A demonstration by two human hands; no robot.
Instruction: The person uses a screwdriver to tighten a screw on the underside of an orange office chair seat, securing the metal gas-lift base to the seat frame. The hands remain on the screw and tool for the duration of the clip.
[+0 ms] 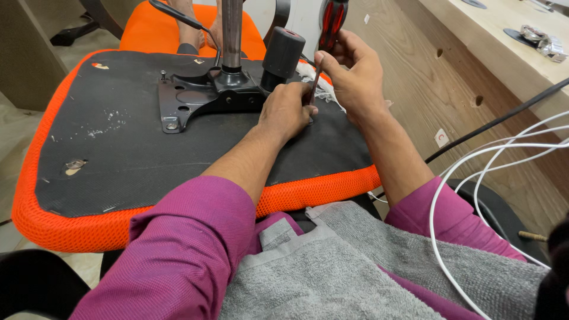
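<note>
An orange mesh chair seat [53, 225] lies upside down before me, its black underside facing up. A black metal mounting plate [189, 98] with a gas column [232, 35] and a black knob [283, 52] is fixed near its far edge. My right hand [355, 77] grips a screwdriver [329, 24] with a red and black handle, its shaft pointing down at the seat's underside. My left hand [287, 109] rests on the black underside and steadies the shaft near its tip. The tip itself is hidden behind my left hand.
A grey towel [332, 266] lies across my lap. White cables [474, 172] and a black cable [504, 115] loop at the right. A wooden panel with holes [450, 77] and a desk top [504, 53] stand at the right. Someone's bare feet [204, 29] show behind the seat.
</note>
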